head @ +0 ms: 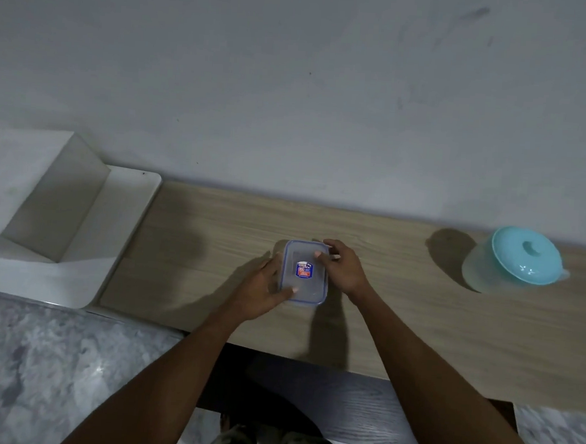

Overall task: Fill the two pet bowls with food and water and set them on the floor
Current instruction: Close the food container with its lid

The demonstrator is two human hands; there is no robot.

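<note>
A small clear rectangular container (pixel 306 289) with a blue-rimmed lid and a red-and-blue sticker rests on the wooden counter (pixel 416 315). My left hand (pixel 263 288) grips its left side, thumb on the lid's near corner. At the far right corner my right hand (pixel 342 266) holds the lid, fingers curled over the edge. What the container holds cannot be made out. A translucent jug (pixel 512 266) with a turquoise lid stands at the counter's right end. No pet bowls are in view.
A white sink unit (pixel 65 214) adjoins the counter's left end. A grey wall rises behind. Marbled grey floor (pixel 36 360) lies below, and a dark wood cabinet front sits under the counter near my legs.
</note>
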